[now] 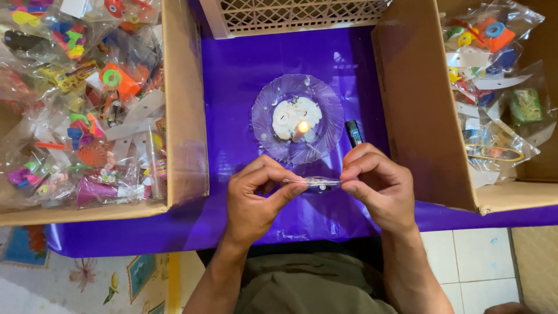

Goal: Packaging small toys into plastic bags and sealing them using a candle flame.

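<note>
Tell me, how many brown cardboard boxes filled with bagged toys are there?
2. One brown cardboard box sits left of the clear glass plate with the lit candle; the other sits to its right. More may lie outside the picture.

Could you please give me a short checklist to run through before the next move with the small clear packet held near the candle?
1. Both hands grip the clear packet: ok; left hand and right hand pinch its ends.
2. Candle flame lit: ok.
3. Candle sits on the glass dish: ok, in a pool of wax.
4. Packet clear of the flame: ok, it is held nearer the person than the dish.
5. Packet's contents: cannot tell, too small.
6. Lighter apart from the flame: ok, it lies beside the dish.
</note>
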